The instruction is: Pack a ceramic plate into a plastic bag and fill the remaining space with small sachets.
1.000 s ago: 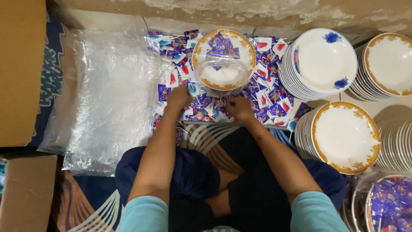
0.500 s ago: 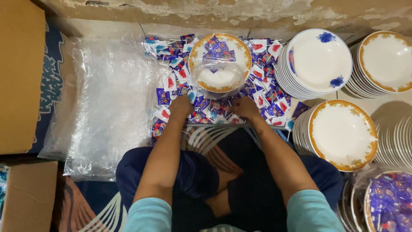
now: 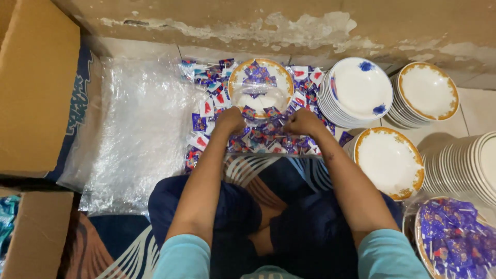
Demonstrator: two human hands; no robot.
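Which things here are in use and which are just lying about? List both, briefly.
In use:
left hand and right hand, both on the clear bag
gold-rimmed plate inside that bag
small wrapped packets heaped around it

Lying about:
stack of blue-flowered plates
gold-rimmed plate stacks
clear plastic sheeting
cardboard box

Glossy glazed ceramic plates [image 3: 388,161], shiny foil-like plastic sachets [image 3: 268,135], a crinkled clear plastic sheet [image 3: 139,129], matt brown cardboard boxes [image 3: 36,93], and a rough, flaking wall [image 3: 289,26].
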